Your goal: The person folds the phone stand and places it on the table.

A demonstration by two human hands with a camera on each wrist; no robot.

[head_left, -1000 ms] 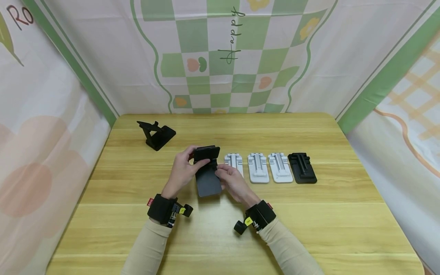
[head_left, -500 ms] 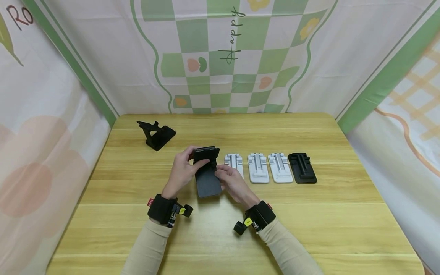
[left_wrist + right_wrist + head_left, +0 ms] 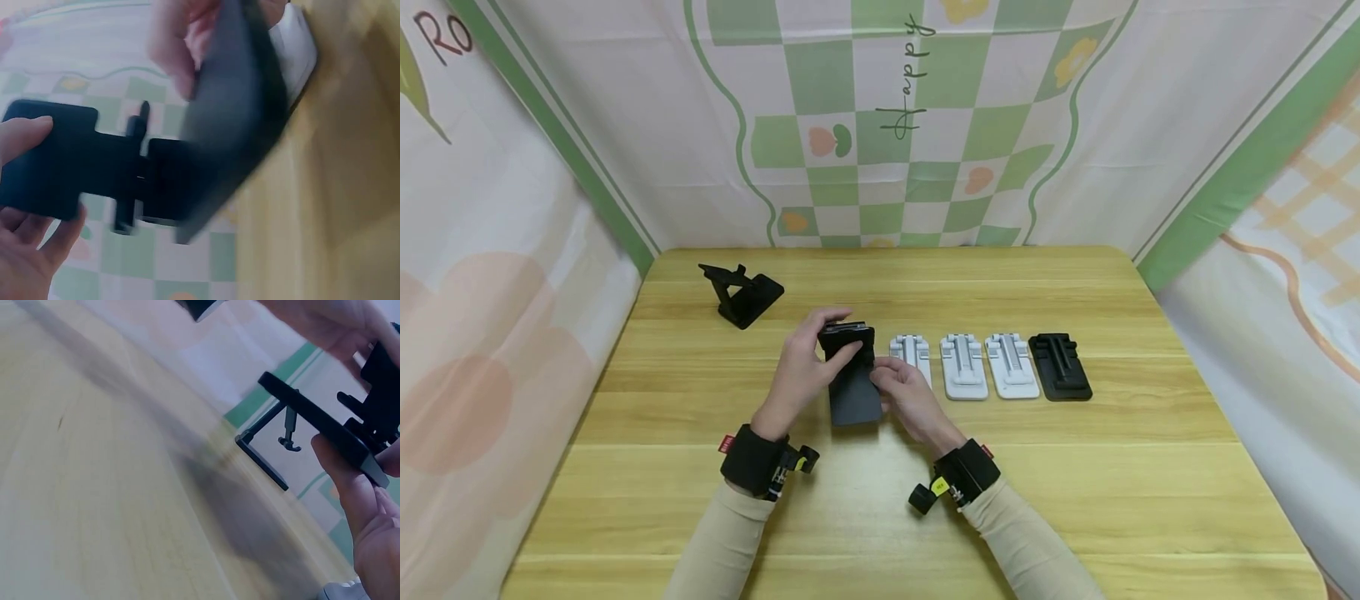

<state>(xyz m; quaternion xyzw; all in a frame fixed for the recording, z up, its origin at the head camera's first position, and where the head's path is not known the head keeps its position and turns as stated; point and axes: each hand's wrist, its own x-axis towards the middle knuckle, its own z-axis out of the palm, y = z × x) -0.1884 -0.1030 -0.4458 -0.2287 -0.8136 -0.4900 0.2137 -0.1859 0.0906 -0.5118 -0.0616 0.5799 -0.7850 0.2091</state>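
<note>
Between worktop point(image 3: 1187, 375) edges lie 3 white stands point(image 3: 964, 368), 1 partly hidden. Left hand point(image 3: 796, 367) and right hand point(image 3: 912, 398) pinch 1 of 3 black stands point(image 3: 854, 398).

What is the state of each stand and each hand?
Held black stand: partly unfolded, in the air.
Left hand: pinches the held black stand's upper part.
Right hand: pinches the held black stand's side edge.
Far-left black stand: unfolded, standing.
Left white stand: folded flat, partly hidden.
Middle white stand: folded flat.
Right white stand: folded flat.
Right-end black stand: folded flat.
</note>
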